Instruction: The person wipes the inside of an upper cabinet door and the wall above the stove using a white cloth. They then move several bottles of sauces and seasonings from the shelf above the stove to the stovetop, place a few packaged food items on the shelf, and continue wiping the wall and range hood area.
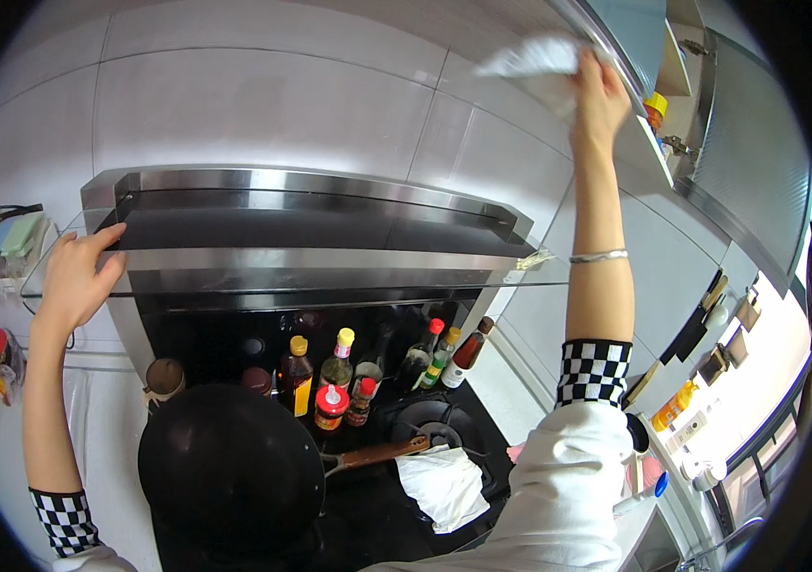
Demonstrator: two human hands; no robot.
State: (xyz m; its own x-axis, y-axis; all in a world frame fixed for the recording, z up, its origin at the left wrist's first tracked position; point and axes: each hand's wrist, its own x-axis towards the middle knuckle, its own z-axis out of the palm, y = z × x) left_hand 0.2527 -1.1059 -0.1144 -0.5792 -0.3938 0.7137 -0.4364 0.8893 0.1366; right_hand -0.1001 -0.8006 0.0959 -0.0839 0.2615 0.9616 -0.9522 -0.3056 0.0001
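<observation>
My right hand (600,100) is raised high at the upper right, gripping a white cloth or tissue (535,58) that looks blurred, close to the edge of a wall cabinet (656,154). At the left, my left hand (81,275) rests with fingers spread at the left end of the glass panel of a range hood (320,222), holding nothing. Below the hood, a black wok (231,468) with a wooden handle (384,452) stands on the black gas stove. A second white cloth (443,490) lies beside that handle, near the right burner.
Several sauce bottles (296,375) and a red-lidded jar (331,409) stand behind the wok. An open glass cabinet door (756,150) juts out at the upper right. Knives (695,322) hang on the right wall; colourful-lidded seasoning boxes (9,239) are on the left wall.
</observation>
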